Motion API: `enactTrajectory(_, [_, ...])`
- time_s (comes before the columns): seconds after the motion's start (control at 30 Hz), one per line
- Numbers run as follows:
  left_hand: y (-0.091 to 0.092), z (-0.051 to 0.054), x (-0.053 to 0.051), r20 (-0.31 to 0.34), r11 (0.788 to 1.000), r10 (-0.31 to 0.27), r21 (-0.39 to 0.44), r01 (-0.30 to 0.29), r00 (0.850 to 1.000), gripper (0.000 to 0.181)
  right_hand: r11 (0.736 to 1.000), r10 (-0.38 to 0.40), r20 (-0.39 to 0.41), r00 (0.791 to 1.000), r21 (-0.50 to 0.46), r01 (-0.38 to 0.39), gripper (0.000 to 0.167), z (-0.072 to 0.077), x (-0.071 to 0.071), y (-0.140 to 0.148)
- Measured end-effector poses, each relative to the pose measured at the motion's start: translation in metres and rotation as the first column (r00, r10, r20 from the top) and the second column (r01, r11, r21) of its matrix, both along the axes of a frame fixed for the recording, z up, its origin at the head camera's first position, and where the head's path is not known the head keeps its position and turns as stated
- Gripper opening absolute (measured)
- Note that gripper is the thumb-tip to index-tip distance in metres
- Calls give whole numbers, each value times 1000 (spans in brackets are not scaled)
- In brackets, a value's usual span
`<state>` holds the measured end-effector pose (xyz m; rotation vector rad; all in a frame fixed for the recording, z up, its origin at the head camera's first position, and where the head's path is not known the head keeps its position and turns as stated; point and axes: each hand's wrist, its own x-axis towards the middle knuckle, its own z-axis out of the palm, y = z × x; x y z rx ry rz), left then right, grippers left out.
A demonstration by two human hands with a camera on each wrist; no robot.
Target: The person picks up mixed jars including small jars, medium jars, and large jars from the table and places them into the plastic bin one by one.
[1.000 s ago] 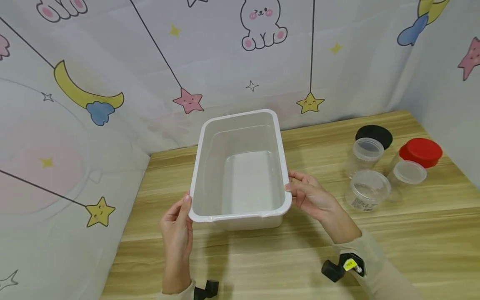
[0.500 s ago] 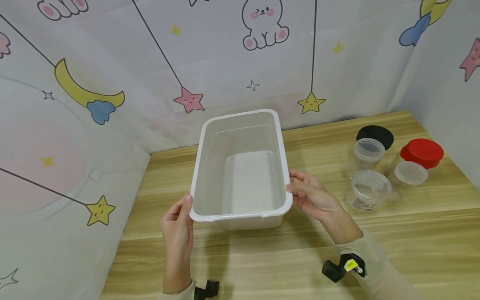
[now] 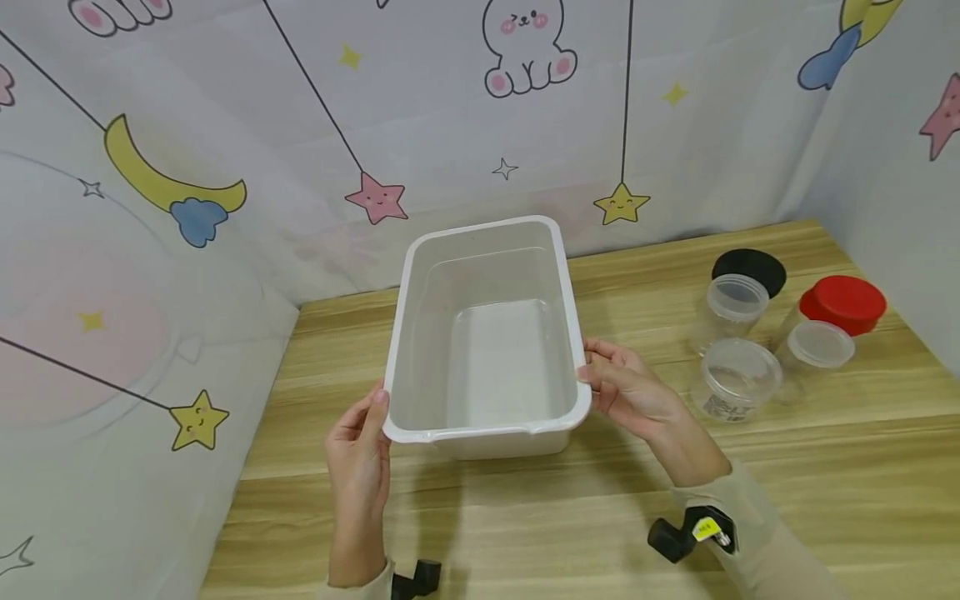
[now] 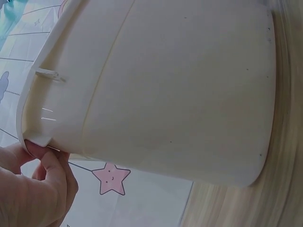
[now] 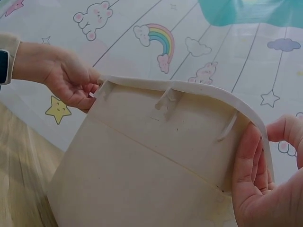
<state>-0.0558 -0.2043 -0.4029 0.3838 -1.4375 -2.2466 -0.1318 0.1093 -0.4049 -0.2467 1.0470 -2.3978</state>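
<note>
A deep white plastic bin (image 3: 498,358) with rounded corners stands in the middle of the head view, its inside bare. My left hand (image 3: 360,467) pinches the rim at the near left corner, thumb on top and fingers underneath. On the near right side, my right hand (image 3: 626,387) grips the rim the same way. Both wrist views show fingers tucked under the lip, beside the ribs of the bin's outer wall (image 4: 180,94). Whether the base touches the table cannot be told for sure.
At the right of the wooden table (image 3: 862,492) are several clear plastic jars, including a wide one (image 3: 738,379). A black lid (image 3: 750,271) and a red lid (image 3: 843,304) are among them. A printed cloth (image 3: 450,108) hangs behind and at the left.
The bin and both hands have shifted very slightly to the right. Both grips on the rim are the same, and the jars have stayed in place.
</note>
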Motion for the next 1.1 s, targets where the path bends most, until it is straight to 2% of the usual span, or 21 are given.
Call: enactTrajectory(1.1, [16, -2, 0, -6, 999, -23, -36, 23, 1000, 17, 998, 19, -2, 1000, -53, -19, 29, -3, 0, 17])
